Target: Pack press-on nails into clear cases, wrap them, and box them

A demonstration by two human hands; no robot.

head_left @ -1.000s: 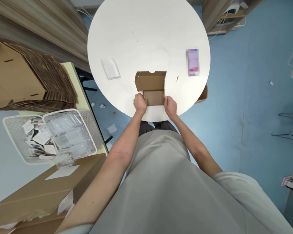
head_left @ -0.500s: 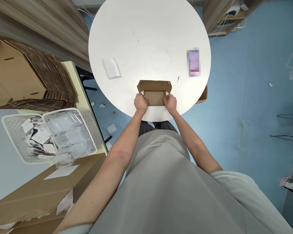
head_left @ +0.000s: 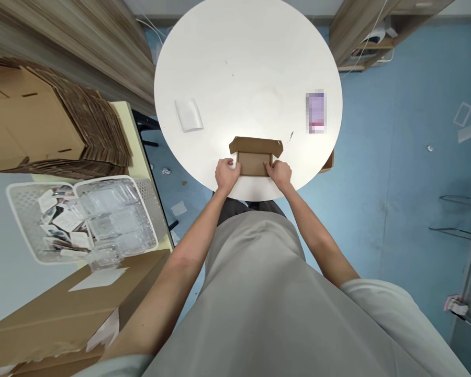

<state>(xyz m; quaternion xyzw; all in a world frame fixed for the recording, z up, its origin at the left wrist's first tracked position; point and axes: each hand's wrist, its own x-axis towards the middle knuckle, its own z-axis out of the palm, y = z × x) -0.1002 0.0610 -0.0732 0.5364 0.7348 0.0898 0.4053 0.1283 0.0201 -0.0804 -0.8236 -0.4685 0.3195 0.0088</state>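
Flat cardboard stack (head_left: 43, 123): at the far left on a pale side worktop (head_left: 137, 152), I see slotted sheets lying flat; I'd count these as unfolded.
White baskets (head_left: 21, 201): 2 of them sit nearer than the stack, the left with cards, the right with clear plastic packs.
Clear sleeve (head_left: 189, 115): lying on the left of the round white worktop (head_left: 251, 57), well apart from both hands.
Left hand (head_left: 226, 175): fingers curled, thumb at the box's left side; I can't tell from here whether it pinches the wall or only rests on it.
Cardboard box (head_left: 255, 164): between the 2 hands at the worktop's near edge. I judge the folding mostly done: floor laid out, side walls up. I see the lid standing open on the far side, its end flaps angled out, so closing is not done.
Right hand (head_left: 281, 174): thumb inside, fingers outside, pinching the right wall as I read it.
Purple item (head_left: 316, 111): pixelated to me, on the worktop's right, untouched, apart from the box.
Brown container (head_left: 328, 162): partly hidden below the worktop's right edge; I can't see its contents.
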